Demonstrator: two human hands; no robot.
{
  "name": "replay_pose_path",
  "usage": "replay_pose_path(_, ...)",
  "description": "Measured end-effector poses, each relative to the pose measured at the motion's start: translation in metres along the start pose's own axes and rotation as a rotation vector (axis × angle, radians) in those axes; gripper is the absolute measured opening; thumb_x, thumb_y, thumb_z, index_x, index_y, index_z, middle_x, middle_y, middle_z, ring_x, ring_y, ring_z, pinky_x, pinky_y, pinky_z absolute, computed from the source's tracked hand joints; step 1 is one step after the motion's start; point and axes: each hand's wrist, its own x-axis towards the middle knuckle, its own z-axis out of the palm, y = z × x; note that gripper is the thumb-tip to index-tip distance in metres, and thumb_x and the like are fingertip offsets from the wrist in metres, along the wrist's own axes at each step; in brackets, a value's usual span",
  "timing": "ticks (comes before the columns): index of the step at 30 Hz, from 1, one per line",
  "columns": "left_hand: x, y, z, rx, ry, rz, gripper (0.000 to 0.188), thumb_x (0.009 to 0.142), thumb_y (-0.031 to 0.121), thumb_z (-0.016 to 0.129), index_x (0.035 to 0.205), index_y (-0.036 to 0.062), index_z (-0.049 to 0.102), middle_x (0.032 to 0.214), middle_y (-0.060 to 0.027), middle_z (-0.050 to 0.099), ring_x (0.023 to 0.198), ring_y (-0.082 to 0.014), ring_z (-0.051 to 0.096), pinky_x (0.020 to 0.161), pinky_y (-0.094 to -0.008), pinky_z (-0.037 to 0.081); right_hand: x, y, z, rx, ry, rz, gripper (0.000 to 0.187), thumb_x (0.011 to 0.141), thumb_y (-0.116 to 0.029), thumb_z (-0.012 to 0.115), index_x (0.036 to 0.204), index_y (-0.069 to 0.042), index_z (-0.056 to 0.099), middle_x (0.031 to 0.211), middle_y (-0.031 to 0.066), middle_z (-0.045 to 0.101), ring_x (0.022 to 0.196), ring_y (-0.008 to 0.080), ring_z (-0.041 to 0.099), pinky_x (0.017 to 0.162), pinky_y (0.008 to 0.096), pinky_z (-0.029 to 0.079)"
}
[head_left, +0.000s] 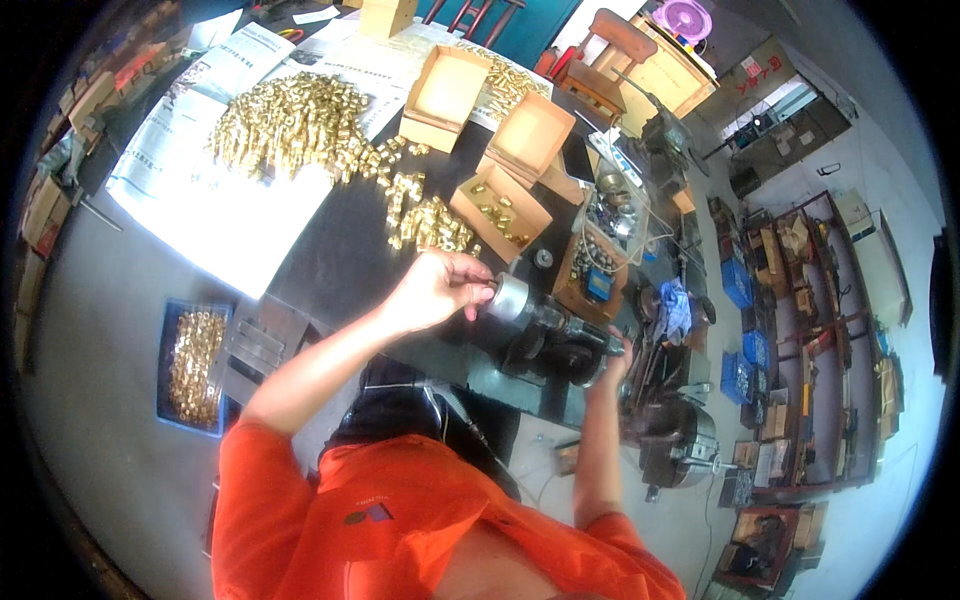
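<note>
My left hand (440, 291) is at the silver metal cylinder (508, 298) on the left end of a small dark bench machine (560, 342). Its thumb and fingers are pinched together by the cylinder's face, and whatever small thing lies between them is hidden. At the machine's other end, my right hand (617, 362) curls against the dark metal, most of its fingers out of sight. Just beyond my left hand lies a small heap of brass fittings (432, 225). An open cardboard box (512, 245) with several brass fittings in it stands behind the machine.
A large brass pile (290, 125) covers newspaper (235, 225) at the far left. Two more open cardboard boxes (440, 95) stand farther back. Below the table's left edge is a blue crate (163, 365) of brass parts. A dark motor-like machine (680, 440) and shelves (810, 350) are at right.
</note>
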Motion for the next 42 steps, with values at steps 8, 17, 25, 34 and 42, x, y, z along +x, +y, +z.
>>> replay_pose_path(8,0.000,0.002,0.000,0.241,-0.005,-0.040,0.026,0.089,0.019,0.051,0.078,-0.0039,0.058,0.057,-0.0033,0.053,0.046,-0.0086,0.052,0.043,-0.0221,0.041,-0.006,-0.067,0.032,0.220,-0.202,-0.292,0.019,0.084,-0.012,0.041,0.090,0.002,0.052,0.055,-0.0043,0.026,0.047,0.0058,0.022,0.041,0.0213,0.019)
replay_pose_path(17,0.001,0.001,-0.006,0.111,-0.020,-0.087,0.028,0.088,0.022,0.055,0.074,-0.0027,0.058,0.056,-0.0035,0.053,0.046,-0.0099,0.053,0.043,-0.0222,0.042,-0.078,-0.060,-0.029,0.373,-0.238,-0.178,0.016,0.084,-0.015,0.044,0.083,-0.005,0.056,0.054,-0.0051,0.027,0.045,0.0056,0.022,0.037,0.0201,0.016)
replay_pose_path(25,0.000,0.003,-0.008,-0.024,-0.007,-0.116,0.020,0.083,0.016,0.060,0.081,-0.0036,0.059,0.063,-0.0060,0.056,0.051,-0.0115,0.055,0.048,-0.0220,0.045,-0.035,0.002,-0.020,0.172,0.190,0.179,0.023,0.085,-0.022,0.045,0.094,-0.003,0.054,0.063,-0.0027,0.041,0.050,0.0072,0.033,0.041,0.0200,0.025)
replay_pose_path(34,0.039,-0.006,-0.025,0.077,0.057,-0.126,0.018,0.078,0.012,0.063,0.084,-0.0045,0.060,0.064,-0.0059,0.058,0.047,-0.0103,0.053,0.044,-0.0217,0.044,0.002,-0.056,0.022,0.107,-0.198,-0.348,0.020,0.085,-0.013,0.043,0.091,0.001,0.056,0.058,-0.0036,0.031,0.050,0.0074,0.031,0.046,0.0218,0.027)
replay_pose_path(42,0.136,-0.059,-0.034,0.863,0.204,0.071,0.022,0.070,0.015,0.060,0.087,0.0012,0.064,0.073,-0.0148,0.062,0.064,-0.0257,0.060,0.062,-0.0343,0.048,-0.076,-0.070,-0.013,0.352,-0.281,-0.344,0.017,0.083,-0.018,0.051,0.084,-0.001,0.054,0.056,-0.0037,0.027,0.046,0.0052,0.024,0.040,0.0194,0.018)
